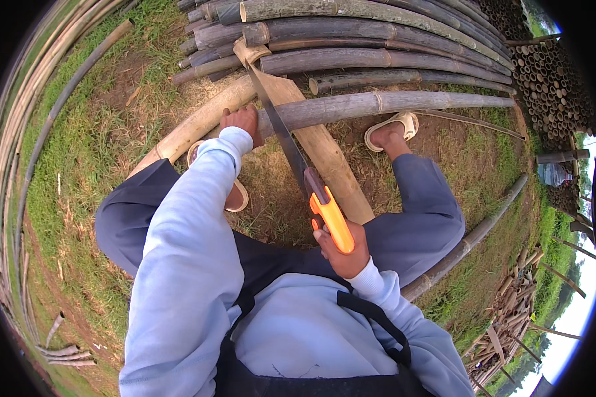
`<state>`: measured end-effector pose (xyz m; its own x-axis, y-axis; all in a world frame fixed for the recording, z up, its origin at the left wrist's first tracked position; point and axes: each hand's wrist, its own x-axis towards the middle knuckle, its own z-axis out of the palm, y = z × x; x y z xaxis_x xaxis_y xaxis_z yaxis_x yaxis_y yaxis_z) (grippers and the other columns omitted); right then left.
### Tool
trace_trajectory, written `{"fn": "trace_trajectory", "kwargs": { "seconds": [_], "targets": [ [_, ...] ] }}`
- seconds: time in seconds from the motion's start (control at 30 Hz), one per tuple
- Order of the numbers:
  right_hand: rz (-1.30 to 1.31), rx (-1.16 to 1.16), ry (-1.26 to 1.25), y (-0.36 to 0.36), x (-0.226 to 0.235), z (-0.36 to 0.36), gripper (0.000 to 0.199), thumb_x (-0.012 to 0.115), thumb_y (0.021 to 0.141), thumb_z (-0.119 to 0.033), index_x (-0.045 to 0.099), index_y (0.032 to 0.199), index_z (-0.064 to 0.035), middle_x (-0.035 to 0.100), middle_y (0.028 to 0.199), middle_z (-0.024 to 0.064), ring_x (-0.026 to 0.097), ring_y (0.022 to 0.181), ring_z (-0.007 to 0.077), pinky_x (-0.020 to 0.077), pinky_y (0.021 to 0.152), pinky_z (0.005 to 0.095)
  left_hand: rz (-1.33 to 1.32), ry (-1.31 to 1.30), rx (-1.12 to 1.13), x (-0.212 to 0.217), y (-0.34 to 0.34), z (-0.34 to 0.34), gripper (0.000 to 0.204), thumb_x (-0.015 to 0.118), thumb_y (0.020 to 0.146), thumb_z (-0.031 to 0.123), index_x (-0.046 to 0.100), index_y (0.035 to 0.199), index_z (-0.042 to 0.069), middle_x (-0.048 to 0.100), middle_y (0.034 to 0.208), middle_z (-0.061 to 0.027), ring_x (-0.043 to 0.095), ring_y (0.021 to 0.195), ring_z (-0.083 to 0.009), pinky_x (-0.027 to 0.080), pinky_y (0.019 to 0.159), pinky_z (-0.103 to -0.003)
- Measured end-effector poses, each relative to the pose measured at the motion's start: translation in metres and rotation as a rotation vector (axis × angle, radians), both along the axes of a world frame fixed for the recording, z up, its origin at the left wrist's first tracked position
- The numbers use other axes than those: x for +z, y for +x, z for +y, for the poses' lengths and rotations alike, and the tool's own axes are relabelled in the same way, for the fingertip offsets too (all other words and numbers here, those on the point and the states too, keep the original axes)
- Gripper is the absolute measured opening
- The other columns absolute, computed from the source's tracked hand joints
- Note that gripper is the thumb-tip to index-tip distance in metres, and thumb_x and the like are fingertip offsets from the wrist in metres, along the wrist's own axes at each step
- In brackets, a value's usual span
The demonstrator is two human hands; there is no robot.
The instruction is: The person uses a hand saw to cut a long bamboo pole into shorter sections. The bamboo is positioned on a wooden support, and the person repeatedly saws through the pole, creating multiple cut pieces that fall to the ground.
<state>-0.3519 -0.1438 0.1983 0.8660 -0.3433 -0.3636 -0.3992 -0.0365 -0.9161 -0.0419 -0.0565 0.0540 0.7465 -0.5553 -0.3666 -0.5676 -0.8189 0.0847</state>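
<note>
My right hand (347,251) is wrapped round the orange handle of a hand saw (334,221). The saw's long blade slants up and to the left, lying across a dark bamboo pole (338,111) near its left end. On that pole, left of the blade, my left hand (242,124) is closed round the end. Beneath the pole run two pale bamboo pieces: a wide one (331,165) slanting down to the right, and a round one (195,119) reaching down to the left. Whether the blade has cut into the pole cannot be made out.
A stack of dark bamboo poles (377,33) lies just ahead. Long poles (46,86) line the left side, and another pole (473,238) lies by my right knee. Cut bamboo pieces (510,298) are heaped at right; stacked bamboo ends (549,79) stand at far right.
</note>
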Motion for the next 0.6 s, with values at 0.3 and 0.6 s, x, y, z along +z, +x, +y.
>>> {"fn": "trace_trajectory", "kwargs": {
  "seconds": [0.3,0.6],
  "targets": [
    [0.016,0.121,-0.019,-0.046,0.011,-0.027,0.016,0.068,0.089,-0.007,0.065,0.101,0.0031,0.061,0.071,0.0064,0.057,0.063,0.0132,0.0472,0.062,0.0292,0.118,0.05,0.072,0.016,0.025,-0.006,0.076,0.088,0.061,0.041,0.059,0.124,0.009,0.071,0.117,-0.0135,0.068,0.11,-0.0316,0.037,0.113,-0.048],
    [0.035,0.006,-0.094,-0.064,0.04,-0.012,0.017,0.069,0.089,-0.006,0.065,0.102,0.0026,0.061,0.069,0.0049,0.059,0.058,0.0151,0.0481,0.059,0.0308,-0.113,-0.053,-0.003,-0.014,-0.012,0.005,0.069,0.084,0.066,0.029,0.053,0.121,0.003,0.066,0.116,-0.0174,0.067,0.105,-0.0318,0.044,0.104,-0.041]
  ]
}}
